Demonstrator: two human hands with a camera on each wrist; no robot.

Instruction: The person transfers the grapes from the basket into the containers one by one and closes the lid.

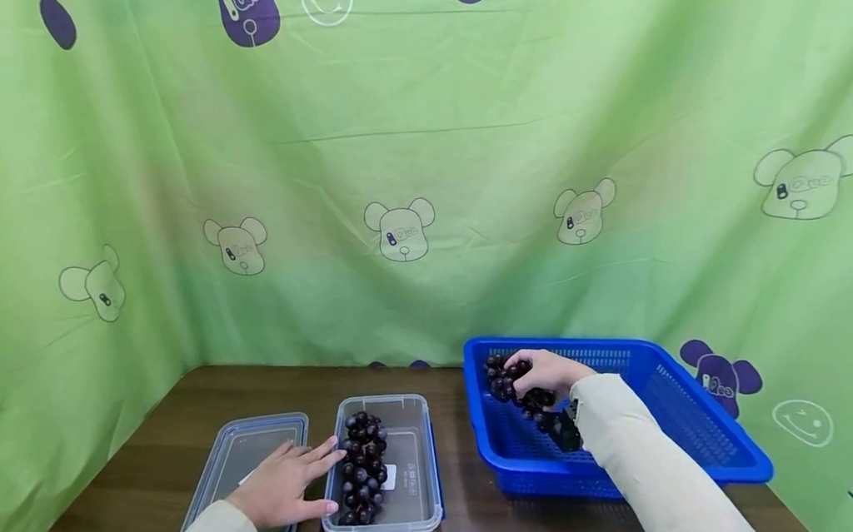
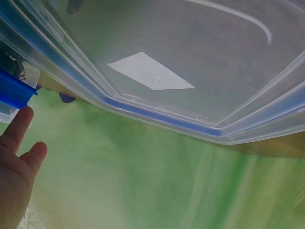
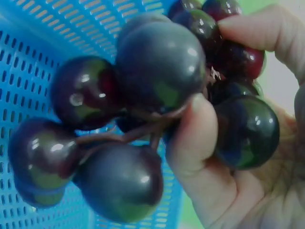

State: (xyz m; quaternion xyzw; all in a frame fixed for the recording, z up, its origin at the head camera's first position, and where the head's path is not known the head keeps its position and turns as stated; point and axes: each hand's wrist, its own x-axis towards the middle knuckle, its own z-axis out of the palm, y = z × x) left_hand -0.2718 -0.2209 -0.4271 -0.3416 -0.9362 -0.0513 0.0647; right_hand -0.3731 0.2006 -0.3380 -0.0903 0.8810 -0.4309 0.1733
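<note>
In the head view my right hand (image 1: 548, 373) pinches a bunch of dark purple grapes (image 1: 501, 387) over the left part of a blue perforated basket (image 1: 710, 423). The right wrist view shows thumb and fingers closed round the stem among the glossy grapes (image 3: 159, 67), with the basket wall behind. My left hand (image 1: 284, 486) has its fingers spread, fingertips at the left rim of a clear plastic container (image 1: 415, 505). Along that container's left side lies another bunch of dark grapes (image 1: 363, 471). Partly under the left hand is a clear lid (image 1: 248, 437) with a blue seal.
The brown wooden table (image 1: 183, 419) carries everything. A green printed cloth (image 1: 403, 159) hangs behind and at both sides, close to the basket. A white label (image 2: 151, 71) shows through the lid in the left wrist view. The container stands between lid and basket.
</note>
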